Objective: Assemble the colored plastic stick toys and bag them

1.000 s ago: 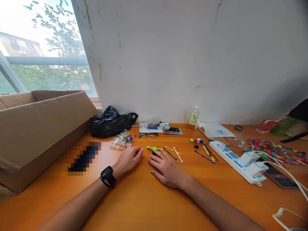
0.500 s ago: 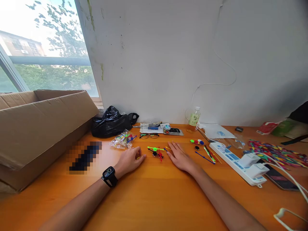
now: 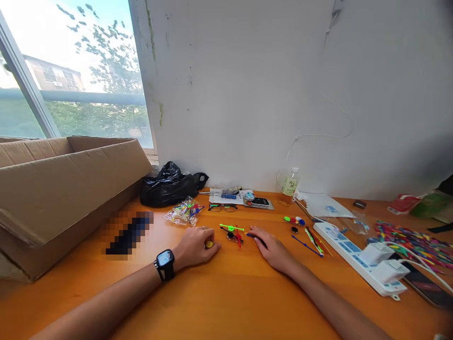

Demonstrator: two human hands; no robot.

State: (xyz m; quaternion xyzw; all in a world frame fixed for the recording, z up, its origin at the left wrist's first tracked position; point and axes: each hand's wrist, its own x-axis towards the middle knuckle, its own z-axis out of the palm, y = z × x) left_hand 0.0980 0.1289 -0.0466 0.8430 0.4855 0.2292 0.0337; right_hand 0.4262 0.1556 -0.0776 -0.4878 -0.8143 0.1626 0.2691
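Now grips a small yellow disc (image 3: 209,244) between the thumb and curled index finger of the left hand (image 3: 196,246), low over the counter (image 3: 226,297). Has the right hand (image 3: 271,249) palm down on a dark blue stick (image 3: 250,234); cannot tell whether gripping or merely covering it. Between the two hands, close together: a green arrow (image 3: 231,228), a black piece (image 3: 230,234) and a red piece (image 3: 239,238). Off to the right, beside some coloured sticks (image 3: 316,242), a loose blue arrow (image 3: 307,246), near a white power strip (image 3: 348,249). Beyond the left hand, a clear bag (image 3: 184,211) of coloured pieces.
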